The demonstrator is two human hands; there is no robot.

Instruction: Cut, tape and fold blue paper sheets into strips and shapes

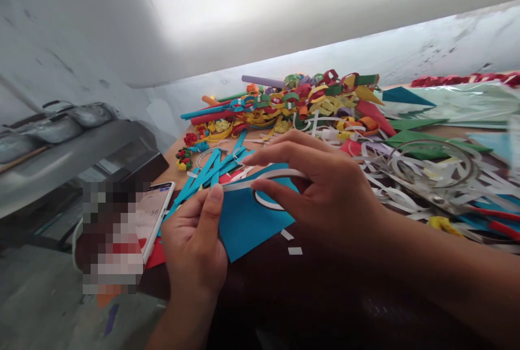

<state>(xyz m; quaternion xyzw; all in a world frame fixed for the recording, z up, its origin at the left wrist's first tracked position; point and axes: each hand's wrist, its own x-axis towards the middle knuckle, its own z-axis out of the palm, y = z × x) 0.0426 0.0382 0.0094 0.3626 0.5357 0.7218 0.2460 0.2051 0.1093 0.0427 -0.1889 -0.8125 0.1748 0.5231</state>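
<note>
My left hand [197, 233] is closed, pinching the upper left corner of a blue paper sheet [254, 222] between thumb and fingers. Along the sheet's top edge runs a strip of white tape [238, 185], its left end beside my left thumb. From there the strip leads to a roll of white tape [268, 202], which my right hand [325, 182] grips with curved fingers just above the sheet. Part of the roll is hidden behind the right thumb and fingers. Blue paper strips [213, 168] lie beyond the left hand.
A phone [156, 217] stands tilted at the left. Colourful paper chains [292, 98] are piled at the back. On the right lie white paper scraps [400, 198], a clear tape roll [433, 163] and red-handled scissors [501, 225]. Small white pieces [295, 251] sit near the sheet.
</note>
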